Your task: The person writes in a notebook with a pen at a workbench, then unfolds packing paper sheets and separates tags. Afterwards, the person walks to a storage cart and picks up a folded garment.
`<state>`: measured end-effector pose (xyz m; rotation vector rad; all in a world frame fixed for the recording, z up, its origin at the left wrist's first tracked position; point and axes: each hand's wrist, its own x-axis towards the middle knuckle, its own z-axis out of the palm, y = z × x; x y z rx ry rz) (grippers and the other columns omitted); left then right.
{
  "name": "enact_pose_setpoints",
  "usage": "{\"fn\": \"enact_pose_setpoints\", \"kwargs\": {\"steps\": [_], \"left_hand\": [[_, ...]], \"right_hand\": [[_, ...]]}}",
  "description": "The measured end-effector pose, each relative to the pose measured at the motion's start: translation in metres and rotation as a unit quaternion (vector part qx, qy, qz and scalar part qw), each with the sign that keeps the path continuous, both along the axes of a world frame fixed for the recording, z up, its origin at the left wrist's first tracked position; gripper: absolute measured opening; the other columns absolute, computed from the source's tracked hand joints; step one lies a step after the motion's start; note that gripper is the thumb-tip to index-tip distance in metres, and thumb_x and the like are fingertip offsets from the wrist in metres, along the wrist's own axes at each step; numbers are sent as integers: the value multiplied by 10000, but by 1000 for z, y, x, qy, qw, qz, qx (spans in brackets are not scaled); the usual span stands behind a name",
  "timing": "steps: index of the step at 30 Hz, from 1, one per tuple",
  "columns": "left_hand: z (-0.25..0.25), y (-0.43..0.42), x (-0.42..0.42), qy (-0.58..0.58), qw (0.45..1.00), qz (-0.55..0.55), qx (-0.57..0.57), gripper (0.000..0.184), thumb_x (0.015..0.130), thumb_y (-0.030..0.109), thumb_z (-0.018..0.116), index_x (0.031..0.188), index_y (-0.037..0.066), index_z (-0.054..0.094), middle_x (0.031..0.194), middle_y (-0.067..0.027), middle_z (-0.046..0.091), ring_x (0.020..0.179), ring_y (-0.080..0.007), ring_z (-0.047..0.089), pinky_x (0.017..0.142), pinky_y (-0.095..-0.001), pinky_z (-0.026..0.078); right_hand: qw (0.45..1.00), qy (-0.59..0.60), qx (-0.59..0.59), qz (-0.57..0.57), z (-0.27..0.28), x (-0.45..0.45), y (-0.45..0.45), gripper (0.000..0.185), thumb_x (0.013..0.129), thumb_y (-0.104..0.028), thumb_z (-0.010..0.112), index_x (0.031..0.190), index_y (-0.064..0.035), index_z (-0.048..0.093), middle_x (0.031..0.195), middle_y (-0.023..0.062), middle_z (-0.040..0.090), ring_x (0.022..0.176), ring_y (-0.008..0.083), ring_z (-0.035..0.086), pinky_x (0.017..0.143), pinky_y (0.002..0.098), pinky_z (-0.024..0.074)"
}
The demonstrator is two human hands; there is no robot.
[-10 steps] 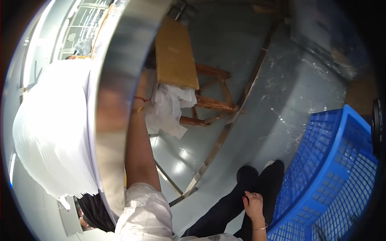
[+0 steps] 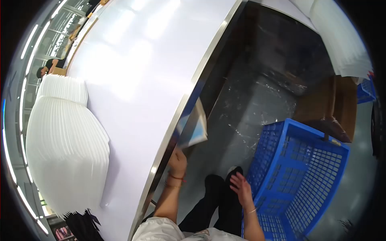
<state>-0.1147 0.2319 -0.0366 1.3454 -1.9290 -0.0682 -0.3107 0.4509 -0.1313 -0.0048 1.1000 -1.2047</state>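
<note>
My left hand (image 2: 177,161), with a red cord and a bracelet at the wrist, is closed beside the table edge. It grips the near end of a flat white-and-blue packet (image 2: 196,130), blurred and partly hidden by the table edge; its exact kind is unclear. Over my legs, near the blue basket, my right hand (image 2: 241,187) hangs with fingers apart and nothing in it. On the white table (image 2: 132,120), a fanned stack of white sheets or bags (image 2: 68,148) lies to the left.
A blue plastic basket (image 2: 293,176) stands on the floor at my right, with a cardboard box (image 2: 321,104) behind it. More white sheets (image 2: 345,44) overhang at the upper right. Black material (image 2: 82,225) lies at lower left. A person (image 2: 50,66) is far off.
My view has risen from under the table to above its top. My left hand has come out from beneath, now with the white-and-blue packet. My right hand's fingers have spread.
</note>
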Motion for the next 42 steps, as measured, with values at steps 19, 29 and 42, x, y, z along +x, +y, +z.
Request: {"fn": "enact_pose_setpoints", "kwargs": {"steps": [19, 29, 42], "left_hand": [[273, -53, -55, 167, 960, -98, 203, 764, 661, 120, 785, 1354, 131, 464, 1417, -263, 361, 1310, -396, 350, 995, -391, 416], [251, -181, -13, 42, 962, -72, 261, 635, 649, 151, 802, 1238, 102, 569, 1333, -213, 483, 1199, -344, 483, 878, -338, 477], [233, -229, -90, 233, 949, 94, 193, 92, 825, 86, 670, 901, 34, 673, 981, -92, 676, 821, -188, 647, 724, -274, 507]], "right_hand": [[969, -59, -202, 132, 361, -44, -314, 662, 965, -537, 384, 1401, -39, 379, 1354, 186, 494, 1130, 270, 571, 899, 322, 485], [964, 133, -126, 193, 363, -14, -458, 652, 991, -520, 322, 1299, 37, 462, 1240, 213, 566, 1051, 239, 603, 831, 285, 502], [932, 226, -157, 235, 359, -79, -570, 479, 979, -295, 445, 1382, -39, 392, 1294, 190, 520, 1057, 240, 588, 859, 286, 487]]}}
